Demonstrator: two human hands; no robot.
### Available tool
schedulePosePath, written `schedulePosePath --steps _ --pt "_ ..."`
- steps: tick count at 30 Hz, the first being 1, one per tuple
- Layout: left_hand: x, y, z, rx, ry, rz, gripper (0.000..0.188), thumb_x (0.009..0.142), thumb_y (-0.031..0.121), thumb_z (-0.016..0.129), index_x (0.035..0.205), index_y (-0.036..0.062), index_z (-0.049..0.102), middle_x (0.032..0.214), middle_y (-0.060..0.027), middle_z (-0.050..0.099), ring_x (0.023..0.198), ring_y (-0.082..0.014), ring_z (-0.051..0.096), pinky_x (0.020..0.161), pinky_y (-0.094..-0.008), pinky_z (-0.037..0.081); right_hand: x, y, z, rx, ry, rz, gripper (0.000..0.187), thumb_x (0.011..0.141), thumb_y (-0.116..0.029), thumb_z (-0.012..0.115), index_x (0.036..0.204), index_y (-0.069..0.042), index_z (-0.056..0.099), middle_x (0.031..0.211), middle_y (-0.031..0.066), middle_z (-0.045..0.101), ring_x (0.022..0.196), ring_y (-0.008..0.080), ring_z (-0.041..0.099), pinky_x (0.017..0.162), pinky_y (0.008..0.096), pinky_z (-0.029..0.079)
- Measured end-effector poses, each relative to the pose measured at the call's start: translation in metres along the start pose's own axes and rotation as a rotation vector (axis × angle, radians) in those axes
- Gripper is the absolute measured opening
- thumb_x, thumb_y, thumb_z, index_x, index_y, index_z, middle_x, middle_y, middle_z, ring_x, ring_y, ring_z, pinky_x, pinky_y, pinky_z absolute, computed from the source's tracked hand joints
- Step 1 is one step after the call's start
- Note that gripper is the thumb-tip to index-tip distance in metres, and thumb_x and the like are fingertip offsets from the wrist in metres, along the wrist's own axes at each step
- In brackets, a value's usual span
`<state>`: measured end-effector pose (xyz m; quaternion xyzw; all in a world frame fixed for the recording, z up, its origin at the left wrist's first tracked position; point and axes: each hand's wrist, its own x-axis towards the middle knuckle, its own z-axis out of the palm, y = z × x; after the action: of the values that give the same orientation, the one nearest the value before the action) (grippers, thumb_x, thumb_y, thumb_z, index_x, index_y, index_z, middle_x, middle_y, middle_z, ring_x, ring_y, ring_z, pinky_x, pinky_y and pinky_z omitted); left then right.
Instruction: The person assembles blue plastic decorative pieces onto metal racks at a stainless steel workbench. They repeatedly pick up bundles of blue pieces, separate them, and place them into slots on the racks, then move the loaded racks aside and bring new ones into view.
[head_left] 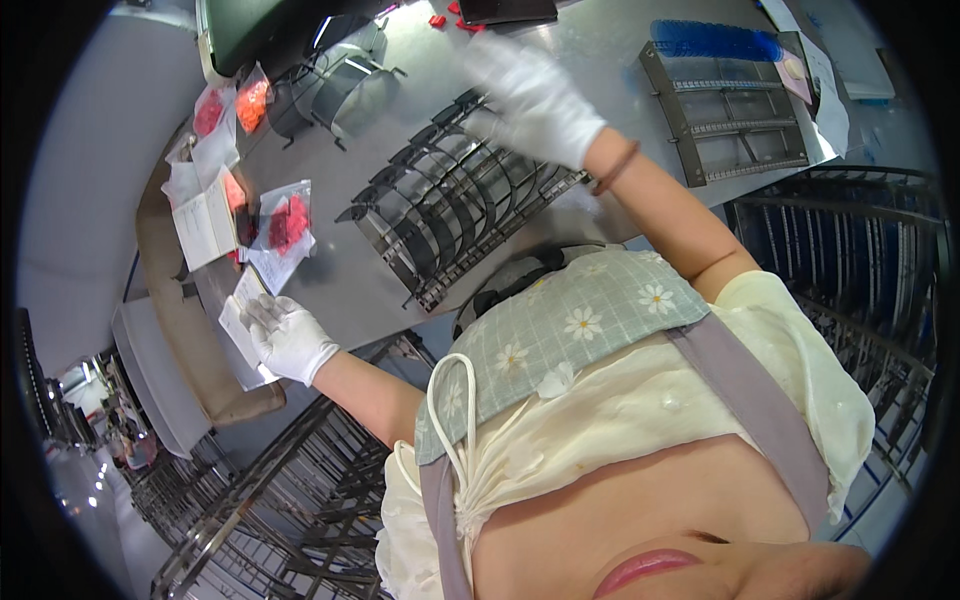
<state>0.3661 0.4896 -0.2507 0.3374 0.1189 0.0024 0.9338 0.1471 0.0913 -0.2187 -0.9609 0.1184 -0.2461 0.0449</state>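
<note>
My right hand [540,105], in a white glove, reaches over the far edge of a metal rack [450,195] that holds several curved dark plates. Its fingers are smeared by motion, but the thumb stands apart from them and nothing shows in the hand. Beyond its fingertips lie small red pieces [438,21]. My left hand [290,340], also gloved in white, rests with fingers stretched over a pale booklet [240,325] at the table's left edge. Just beyond it is a clear plastic bag [288,222] of pinkish-red pieces.
An open notebook [205,228] and a bag of orange pieces [253,103] lie at the left. Further curved plates on a stand [350,90] occupy the far left. At the right sits another metal rack [730,125] with a blue strip [710,40]. Stacked metal frames [840,260] fill the right side.
</note>
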Motion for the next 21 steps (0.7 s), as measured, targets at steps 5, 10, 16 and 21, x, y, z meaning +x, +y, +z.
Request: schedulePosePath --steps 5,10,16,21 --pt "0.005 -0.025 0.059 0.114 -0.329 0.014 0.032 0.101 0.011 0.053 0.131 0.0031 0.062 0.128 -0.0178 0.069 0.119 -0.0300 0.066 0.099 -0.0446 0.052 0.010 -0.005 0.003 0.089 -0.164 -0.125 0.074 0.094 -0.062 0.060 0.147 -0.010 0.055 0.153 0.0134 0.052 0.143 0.0307 0.047 0.114 0.0510 0.038" --pt "0.002 -0.093 0.166 0.124 -0.705 -0.073 0.042 0.094 0.007 0.059 0.136 0.0010 0.056 0.133 -0.0158 0.060 0.119 -0.0244 0.056 0.100 -0.0359 0.047 0.011 -0.016 -0.010 0.170 -0.416 -0.128 0.073 0.090 -0.061 0.063 0.145 -0.013 0.058 0.144 0.0151 0.054 0.137 0.0321 0.048 0.115 0.0532 0.034" --pt "-0.019 -0.216 0.315 0.365 -0.960 -0.096 0.044 0.094 0.005 0.058 0.139 0.0014 0.057 0.135 -0.0129 0.063 0.128 -0.0238 0.058 0.106 -0.0377 0.047 0.003 -0.014 0.000 0.177 -0.415 -0.138 0.075 0.090 -0.062 0.063 0.146 -0.012 0.057 0.150 0.0158 0.051 0.141 0.0321 0.045 0.119 0.0533 0.031" --pt "-0.027 -0.315 0.446 0.843 -1.181 0.466 0.045 0.092 0.020 0.070 0.131 -0.0021 0.066 0.124 -0.0137 0.068 0.110 -0.0212 0.065 0.101 -0.0336 0.048 0.001 -0.009 0.004 0.252 -0.357 -0.115 0.078 0.088 -0.058 0.066 0.148 -0.008 0.056 0.153 0.0180 0.051 0.143 0.0337 0.045 0.119 0.0540 0.030"
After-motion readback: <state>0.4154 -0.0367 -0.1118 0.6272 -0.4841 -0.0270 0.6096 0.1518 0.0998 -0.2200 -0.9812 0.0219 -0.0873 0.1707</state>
